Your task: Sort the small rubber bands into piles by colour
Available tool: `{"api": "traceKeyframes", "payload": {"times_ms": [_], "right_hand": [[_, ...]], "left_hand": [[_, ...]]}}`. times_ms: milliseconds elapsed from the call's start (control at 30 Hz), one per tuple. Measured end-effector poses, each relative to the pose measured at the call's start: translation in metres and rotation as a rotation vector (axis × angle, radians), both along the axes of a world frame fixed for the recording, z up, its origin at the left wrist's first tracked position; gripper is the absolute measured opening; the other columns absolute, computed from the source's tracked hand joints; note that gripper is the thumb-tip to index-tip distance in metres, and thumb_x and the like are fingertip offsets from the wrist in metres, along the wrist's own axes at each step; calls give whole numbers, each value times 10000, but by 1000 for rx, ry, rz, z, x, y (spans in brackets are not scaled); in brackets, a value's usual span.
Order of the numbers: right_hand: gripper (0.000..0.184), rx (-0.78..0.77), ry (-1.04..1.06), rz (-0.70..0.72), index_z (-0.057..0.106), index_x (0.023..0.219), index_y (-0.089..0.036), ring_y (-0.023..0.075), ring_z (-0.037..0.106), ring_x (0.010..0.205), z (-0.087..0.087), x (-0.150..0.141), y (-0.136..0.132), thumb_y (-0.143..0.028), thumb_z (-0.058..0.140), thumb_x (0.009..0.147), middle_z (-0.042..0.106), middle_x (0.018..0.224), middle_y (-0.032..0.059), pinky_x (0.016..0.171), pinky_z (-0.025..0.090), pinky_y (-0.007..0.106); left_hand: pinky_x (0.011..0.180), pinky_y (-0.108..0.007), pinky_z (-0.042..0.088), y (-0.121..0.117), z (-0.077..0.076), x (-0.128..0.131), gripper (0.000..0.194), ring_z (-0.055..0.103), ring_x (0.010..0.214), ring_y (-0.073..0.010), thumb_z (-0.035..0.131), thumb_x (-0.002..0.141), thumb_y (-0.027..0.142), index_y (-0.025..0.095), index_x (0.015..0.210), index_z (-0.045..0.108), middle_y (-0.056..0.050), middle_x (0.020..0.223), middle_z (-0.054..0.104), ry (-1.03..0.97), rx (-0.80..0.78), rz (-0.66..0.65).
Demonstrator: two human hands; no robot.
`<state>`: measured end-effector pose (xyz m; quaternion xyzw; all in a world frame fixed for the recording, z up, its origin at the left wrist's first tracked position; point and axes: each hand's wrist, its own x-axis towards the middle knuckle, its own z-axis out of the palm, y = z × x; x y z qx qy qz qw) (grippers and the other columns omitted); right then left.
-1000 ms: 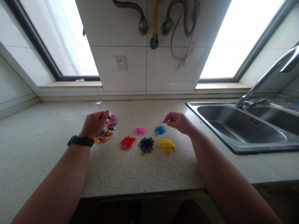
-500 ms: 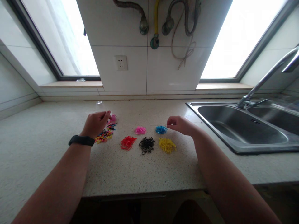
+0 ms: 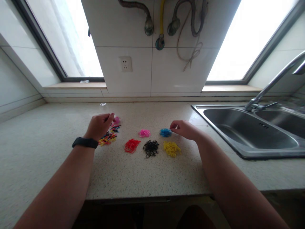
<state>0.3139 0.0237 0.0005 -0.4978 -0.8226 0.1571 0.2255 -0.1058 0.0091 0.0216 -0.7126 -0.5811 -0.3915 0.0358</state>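
My left hand (image 3: 100, 125), with a black band at the wrist, is closed in a pinch above a mixed pile of small coloured rubber bands (image 3: 107, 138). Right by its fingertips shows a pink clump (image 3: 117, 120); whether it is held I cannot tell. My right hand (image 3: 181, 128) has its fingers curled together at the right edge of the blue rubber bands (image 3: 165, 132). Anything in that pinch is too small to see. Between the hands lie sorted piles: pink bands (image 3: 144, 133), red bands (image 3: 132, 145), black bands (image 3: 151, 148) and yellow bands (image 3: 172, 149).
A clear cup (image 3: 103, 107) stands behind my left hand on the speckled countertop (image 3: 143, 178). To the right is a steel double sink (image 3: 247, 127) with a faucet (image 3: 274, 82). A tiled wall with a socket (image 3: 125, 64) and pipes rises behind.
The whole view has shifted slightly, so everything appears a little further right. Both hands keep nearly the same place and pose, the right one still beside the blue pile.
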Motion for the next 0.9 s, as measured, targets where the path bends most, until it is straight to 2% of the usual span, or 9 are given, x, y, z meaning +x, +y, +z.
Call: {"api": "traceKeyframes", "payload": {"times_ms": [267,567,700,900], "right_hand": [[116,8,-42,-36,724,873,-228,131,554,558,-3,-1,2,-284,624,855,683,693,22,557,383,275],[163,-17,-74,-44,729,938,-212,145,603,654,-8,0,7,-240,590,858,728,828,42,617,409,271],[174,14,-84,-63,725,951,-219,160,616,698,-8,0,9,-254,578,866,731,844,41,634,419,273],[188,66,-92,-83,720,939,-212,159,595,667,-5,-1,7,-301,564,884,711,796,46,610,406,277]], "left_hand": [[537,-265,355,1,0,-1,461,561,490,-150,448,948,469,189,712,727,4,502,607,18,-5,-6],[536,-257,352,0,0,-1,482,555,502,-152,424,946,485,187,737,739,3,521,619,21,-34,31],[530,-258,340,0,1,-3,480,549,503,-152,433,941,489,185,740,746,4,501,591,-13,-14,65],[534,-252,344,1,4,-8,501,568,535,-164,401,951,500,182,778,749,3,484,554,-43,-23,73]]}}
